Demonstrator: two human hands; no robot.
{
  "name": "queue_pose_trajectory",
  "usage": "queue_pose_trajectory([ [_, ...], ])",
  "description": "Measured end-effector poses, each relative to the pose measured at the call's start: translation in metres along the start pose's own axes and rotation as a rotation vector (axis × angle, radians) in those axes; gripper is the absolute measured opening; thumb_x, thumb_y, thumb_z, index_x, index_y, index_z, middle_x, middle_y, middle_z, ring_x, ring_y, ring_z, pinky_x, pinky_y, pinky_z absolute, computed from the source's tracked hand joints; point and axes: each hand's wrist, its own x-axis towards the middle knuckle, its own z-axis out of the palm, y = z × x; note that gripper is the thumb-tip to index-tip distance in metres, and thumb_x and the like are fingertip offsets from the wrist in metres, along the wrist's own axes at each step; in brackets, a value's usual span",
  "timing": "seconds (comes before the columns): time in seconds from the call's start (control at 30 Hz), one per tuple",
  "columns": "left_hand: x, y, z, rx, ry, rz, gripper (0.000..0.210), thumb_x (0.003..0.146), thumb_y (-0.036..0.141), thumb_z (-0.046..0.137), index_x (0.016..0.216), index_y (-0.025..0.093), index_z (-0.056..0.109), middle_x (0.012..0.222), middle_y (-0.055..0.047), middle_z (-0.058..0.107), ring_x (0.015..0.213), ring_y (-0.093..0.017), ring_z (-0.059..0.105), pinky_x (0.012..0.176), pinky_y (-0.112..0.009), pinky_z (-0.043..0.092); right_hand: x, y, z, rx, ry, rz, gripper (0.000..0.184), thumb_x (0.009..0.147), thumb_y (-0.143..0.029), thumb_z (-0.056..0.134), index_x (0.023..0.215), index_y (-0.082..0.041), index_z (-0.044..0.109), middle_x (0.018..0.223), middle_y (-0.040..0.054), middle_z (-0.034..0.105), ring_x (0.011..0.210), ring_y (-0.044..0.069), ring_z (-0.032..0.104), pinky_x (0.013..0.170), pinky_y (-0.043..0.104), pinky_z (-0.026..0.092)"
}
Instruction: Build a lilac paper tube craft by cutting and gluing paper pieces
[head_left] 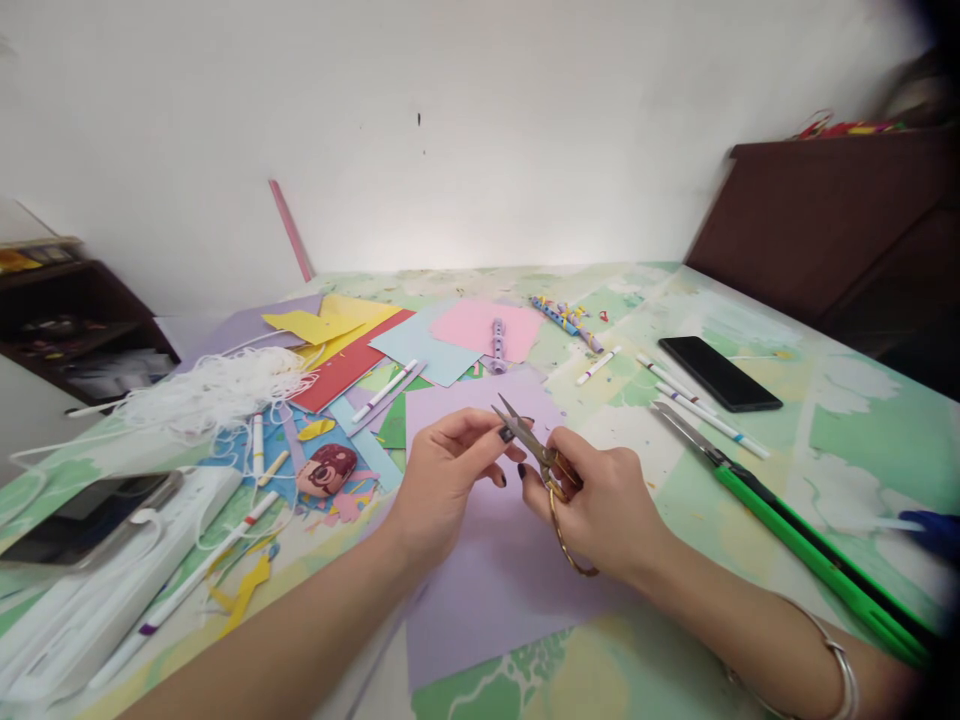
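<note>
My right hand [600, 500] grips a pair of scissors [551, 462] by gold-coloured handles, with the metal blades pointing up and left, slightly apart. Close against the blades is my left hand [450, 470], its thumb and fingertips pressed together. Whatever lies in that pinch is too small or hidden to make out. Both hands are above a sheet of lilac paper [480, 620] on the table. Beyond it stands a small rolled lilac paper tube with dark marks [498, 345], near pink paper [457, 325].
Left are tangled white string [217, 390], a phone [90, 515], a white power strip [45, 640] and a red-brown case [326, 470]. Right are a green utility knife [810, 560] with its blade out, a black phone [720, 372] and several markers. A decorated blue tube [555, 316] lies at the back.
</note>
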Motion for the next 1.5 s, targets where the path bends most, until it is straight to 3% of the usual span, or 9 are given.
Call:
queue_pose_trajectory([
  [0.67, -0.0017, 0.0009, -0.0011, 0.002, 0.015, 0.009, 0.005, 0.072, 0.021, 0.068, 0.071, 0.016, 0.068, 0.084, -0.005, 0.070, 0.065, -0.011, 0.061, 0.049, -0.018, 0.045, 0.0026, 0.0005, -0.0009, -0.037, 0.061, -0.051, 0.028, 0.073, -0.026, 0.054, 0.059, -0.021, 0.030, 0.046, -0.0081, 0.029, 0.041, 0.006, 0.022, 0.041, 0.019, 0.023],
  [1.0, -0.0010, 0.0023, -0.0018, 0.018, 0.034, 0.017, 0.007, 0.071, 0.020, 0.069, 0.073, 0.015, 0.066, 0.074, -0.003, 0.066, 0.065, -0.012, 0.062, 0.049, -0.019, 0.047, 0.0035, 0.0030, -0.0036, -0.091, 0.059, -0.079, 0.028, 0.072, -0.026, 0.054, 0.056, -0.021, 0.032, 0.045, -0.0077, 0.028, 0.041, 0.006, 0.020, 0.041, 0.019, 0.023],
  [1.5, -0.0006, 0.0023, -0.0042, 0.041, 0.028, 0.044, 0.006, 0.073, 0.019, 0.066, 0.075, 0.014, 0.065, 0.078, -0.004, 0.066, 0.066, -0.012, 0.062, 0.051, -0.020, 0.049, 0.0049, 0.0051, -0.0063, -0.117, 0.048, -0.105, 0.025, 0.071, -0.024, 0.053, 0.055, -0.020, 0.034, 0.044, -0.0078, 0.029, 0.039, 0.006, 0.023, 0.041, 0.020, 0.023],
])
